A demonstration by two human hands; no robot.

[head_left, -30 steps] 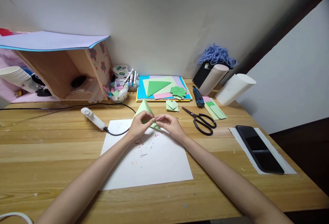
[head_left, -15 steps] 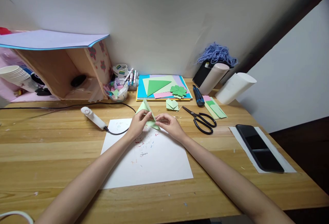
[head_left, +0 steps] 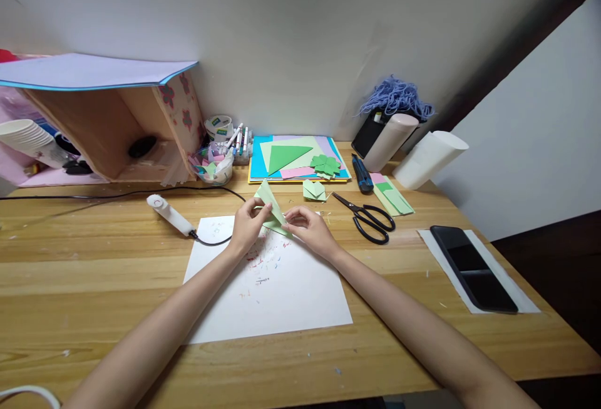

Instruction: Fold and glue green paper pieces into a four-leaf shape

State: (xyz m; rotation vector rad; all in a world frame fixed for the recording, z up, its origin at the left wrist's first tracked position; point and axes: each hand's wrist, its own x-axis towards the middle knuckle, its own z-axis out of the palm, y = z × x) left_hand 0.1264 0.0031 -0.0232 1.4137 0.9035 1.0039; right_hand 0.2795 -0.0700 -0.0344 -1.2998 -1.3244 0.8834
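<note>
Between my hands, above the top of a marked white sheet (head_left: 282,296), is a light green folded paper (head_left: 272,203). My left hand (head_left: 248,221) pinches its left side, thumb in front and fingers behind. With thumb and fingertips my right hand (head_left: 307,227) grips its lower right corner. One flap of the paper stands tilted up to a point; part of the lower layer is hidden by my fingers. Just beyond my right hand lies a light green paper heart (head_left: 314,190). Black-handled scissors (head_left: 370,218) rest to the right of it.
A white glue gun (head_left: 169,213) with a black cord lies at left. Behind are a tub of scraps (head_left: 213,171), coloured sheets (head_left: 256,161) and a green paper clover (head_left: 325,166). To the right are a utility knife (head_left: 362,174), paper strips (head_left: 394,196) and a phone (head_left: 472,268).
The light green paper's upright flap has turned slightly and its lower layer shows more. My left hand has shifted a little left; my right hand stays at the corner.
</note>
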